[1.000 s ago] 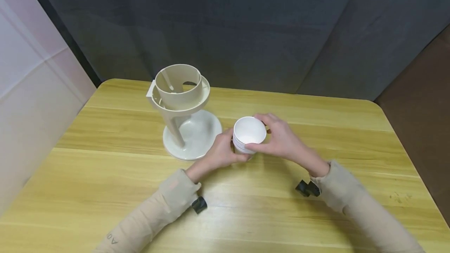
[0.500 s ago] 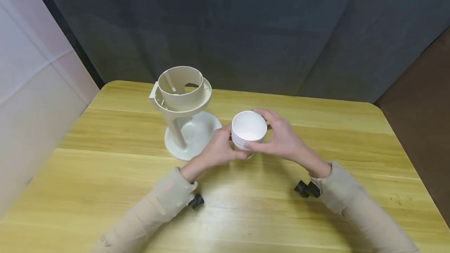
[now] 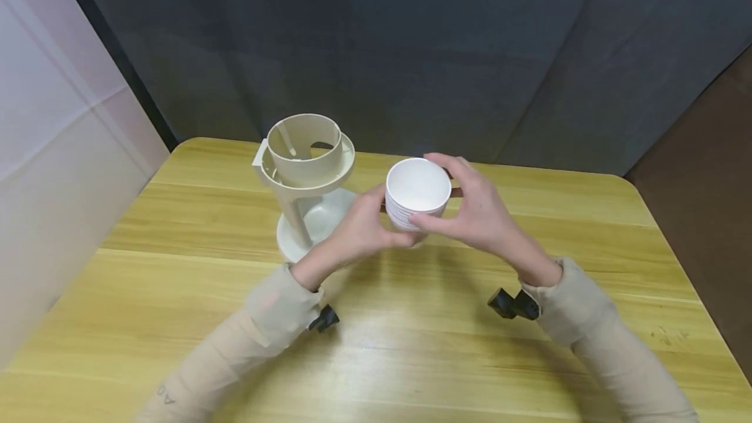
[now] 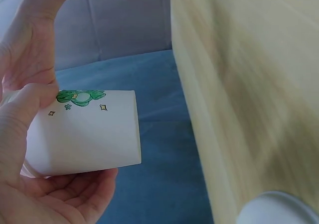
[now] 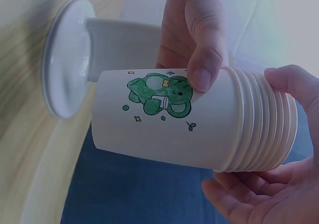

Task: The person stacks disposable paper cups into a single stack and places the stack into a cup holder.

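A nested stack of white paper cups (image 3: pixel 418 187), mouths facing up, is held between both hands in front of the body. My left hand (image 3: pixel 363 226) grips the lower body of the stack, its thumb lying across the front. Higher up, my right hand (image 3: pixel 483 209) pinches the stacked rims between thumb and fingers. A green cartoon bear (image 5: pixel 162 94) is printed on the outer cup in the right wrist view. In both wrist views the cup's bottom is off the wooden table. Just left of the hands stands a cream plastic cup holder (image 3: pixel 308 172).
The holder has a ring-shaped top and a round white base (image 3: pixel 286 240), partly hidden behind my left hand. Wooden table (image 3: pixel 176 318) spreads beneath both arms. A dark cloth (image 3: pixel 382 51) hangs along its back edge. Small black devices (image 3: pixel 513 304) sit at the wrists.
Both hands have raised the cup stack and carried it slightly away from the body. Their grips look the same. The holder stays in place while the view shifts a little.
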Demonstrator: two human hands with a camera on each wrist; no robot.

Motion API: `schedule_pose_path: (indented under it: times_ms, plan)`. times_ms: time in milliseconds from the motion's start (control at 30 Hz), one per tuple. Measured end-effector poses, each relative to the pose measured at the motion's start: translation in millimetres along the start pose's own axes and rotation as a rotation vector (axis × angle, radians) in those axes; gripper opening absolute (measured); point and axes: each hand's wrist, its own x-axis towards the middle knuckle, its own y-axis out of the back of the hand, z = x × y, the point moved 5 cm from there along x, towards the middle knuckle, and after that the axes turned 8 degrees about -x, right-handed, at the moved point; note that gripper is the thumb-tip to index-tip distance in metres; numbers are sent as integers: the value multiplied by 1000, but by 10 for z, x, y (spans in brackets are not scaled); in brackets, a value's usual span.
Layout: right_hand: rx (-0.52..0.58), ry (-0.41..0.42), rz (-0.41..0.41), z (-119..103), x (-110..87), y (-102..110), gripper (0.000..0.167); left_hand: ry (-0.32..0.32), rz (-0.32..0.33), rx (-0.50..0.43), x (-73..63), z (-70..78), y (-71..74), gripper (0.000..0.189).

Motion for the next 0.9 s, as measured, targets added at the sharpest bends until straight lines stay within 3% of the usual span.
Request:
schedule_pose_path:
  times_ms: [300, 467, 667, 900]
  plan:
    - [39, 31, 63, -104, 121, 137, 73, -57, 19, -7, 106, 180, 141, 61]
    - [70, 61, 106, -207, 202, 245, 72, -55, 45, -9, 169, 314, 245, 57]
    - [73, 99, 144, -402, 361, 415, 70, -87, 94, 0, 250, 534, 457, 59]
    - [108, 126, 134, -623, 590, 519, 66, -94, 139, 4, 289, 735, 709, 59]
